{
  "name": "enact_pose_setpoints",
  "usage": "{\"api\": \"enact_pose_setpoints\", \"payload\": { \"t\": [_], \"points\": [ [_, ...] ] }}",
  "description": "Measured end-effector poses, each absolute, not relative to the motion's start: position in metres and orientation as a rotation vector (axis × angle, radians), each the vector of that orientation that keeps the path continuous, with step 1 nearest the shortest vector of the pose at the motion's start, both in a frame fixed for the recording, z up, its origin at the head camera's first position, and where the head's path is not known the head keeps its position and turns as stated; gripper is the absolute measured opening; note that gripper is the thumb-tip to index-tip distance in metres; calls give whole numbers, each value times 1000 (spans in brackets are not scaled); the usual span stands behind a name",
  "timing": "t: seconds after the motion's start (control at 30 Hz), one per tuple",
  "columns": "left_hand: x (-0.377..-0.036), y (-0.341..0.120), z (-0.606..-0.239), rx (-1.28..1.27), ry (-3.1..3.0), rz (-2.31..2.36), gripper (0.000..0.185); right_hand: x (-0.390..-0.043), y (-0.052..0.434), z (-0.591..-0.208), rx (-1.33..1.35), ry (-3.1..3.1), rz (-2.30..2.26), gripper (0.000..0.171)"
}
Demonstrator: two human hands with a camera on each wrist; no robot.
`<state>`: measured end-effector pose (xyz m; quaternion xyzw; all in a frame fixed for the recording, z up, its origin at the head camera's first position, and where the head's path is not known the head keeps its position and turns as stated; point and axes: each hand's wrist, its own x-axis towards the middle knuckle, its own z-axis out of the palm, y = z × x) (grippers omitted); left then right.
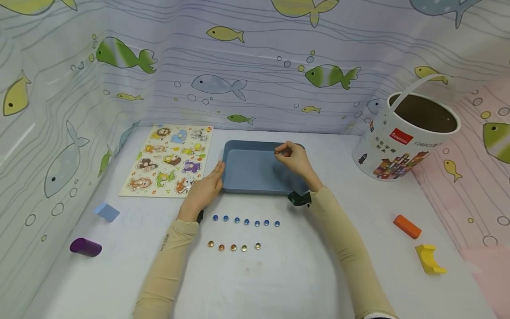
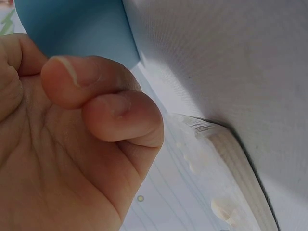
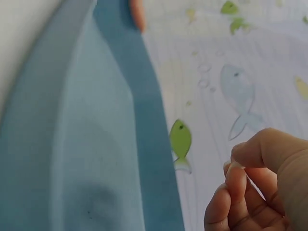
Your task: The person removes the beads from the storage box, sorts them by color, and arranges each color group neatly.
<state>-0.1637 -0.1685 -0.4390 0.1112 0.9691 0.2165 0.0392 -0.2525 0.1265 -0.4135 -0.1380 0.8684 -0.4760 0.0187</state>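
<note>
A shallow blue-grey tray [image 1: 255,192] lies at mid-table. My left hand [image 1: 205,190] rests at its left side, fingers against the outer wall; in the left wrist view the two nearest fingers [image 2: 120,115] are bent, with the tray [image 2: 82,29] behind them. Above the tray's right part, my right hand [image 1: 292,159] pinches thumb and forefinger together. In the right wrist view a small pale bit shows between the fingertips of that hand [image 3: 260,183], mostly covered. Nearer the front lie a row of blue glass beads [image 1: 247,222] and a row of amber and yellowish beads [image 1: 233,247].
An animal puzzle board [image 1: 171,161] lies left of the tray. At the back right stands a white bucket [image 1: 382,141] with a handle. Light blue [image 1: 106,212] and purple blocks [image 1: 85,247] lie at left, orange [image 1: 407,226] and yellow blocks [image 1: 430,260] at right. Fish-print curtains enclose the table.
</note>
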Motion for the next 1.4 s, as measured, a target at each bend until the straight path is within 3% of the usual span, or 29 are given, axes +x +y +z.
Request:
{"api": "enact_pose_setpoints", "payload": {
  "t": [0.3, 0.57, 1.0, 1.4],
  "points": [
    [-165, -172, -438, 336, 2971, 676, 55, -218, 139, -399, -473, 2518, -1607, 23],
    [-163, -173, -438, 331, 2990, 665, 54, -164, 135, -422, -620, 2301, -1582, 28],
    [-166, -170, -436, 349, 2978, 670, 54, -87, 132, -451, -812, 2157, -1476, 10],
    [-163, -169, -437, 349, 2965, 680, 54, -71, 134, -466, -1003, 2281, -1214, 15]
  ]
}}
